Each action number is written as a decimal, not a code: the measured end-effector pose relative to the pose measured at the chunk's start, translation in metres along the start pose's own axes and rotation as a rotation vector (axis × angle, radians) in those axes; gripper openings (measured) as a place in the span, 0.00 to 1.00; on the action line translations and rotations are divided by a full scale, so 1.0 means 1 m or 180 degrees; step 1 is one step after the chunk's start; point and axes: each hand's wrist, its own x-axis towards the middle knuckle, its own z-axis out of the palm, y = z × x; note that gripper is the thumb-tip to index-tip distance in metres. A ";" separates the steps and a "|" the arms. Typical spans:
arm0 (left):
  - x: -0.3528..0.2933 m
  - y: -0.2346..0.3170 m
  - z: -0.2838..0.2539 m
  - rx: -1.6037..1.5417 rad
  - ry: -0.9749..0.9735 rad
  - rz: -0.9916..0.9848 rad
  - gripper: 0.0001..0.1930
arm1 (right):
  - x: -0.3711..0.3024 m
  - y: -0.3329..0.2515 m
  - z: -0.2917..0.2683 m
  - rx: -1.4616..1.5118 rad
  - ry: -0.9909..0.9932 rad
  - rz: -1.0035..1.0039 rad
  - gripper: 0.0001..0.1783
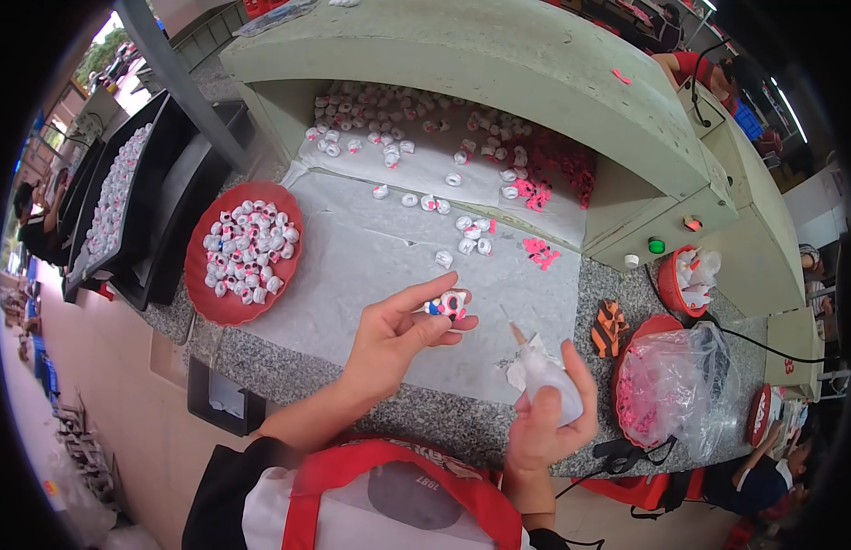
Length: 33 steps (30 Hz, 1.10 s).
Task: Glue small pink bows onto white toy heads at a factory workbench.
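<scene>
Between the thumb and fingers of my left hand (393,323) is a small white toy head (448,305) with pink and blue parts. My right hand (561,417) grips a whitish squeeze bottle (549,380), its thin tip slanting up and left toward the toy head but apart from it. Something pale and crumpled clings around the bottle's neck. Beyond both hands, several white toy heads (467,246) and a cluster of small pink pieces (540,254) lie on the white sheet (361,266) covering the bench.
A red bowl (198,284) full of white heads stands left, near black trays (160,215). At the back, a pale green box-like housing (480,64) arches over more heads and pink pieces. On the right are an orange-black piece (609,328) and a plastic bag (687,367) over a red bowl.
</scene>
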 end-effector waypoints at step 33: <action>-0.005 -0.006 0.006 0.1716 -0.0436 0.1232 0.20 | 0.022 0.027 0.020 0.0341 -0.1240 0.0341 0.17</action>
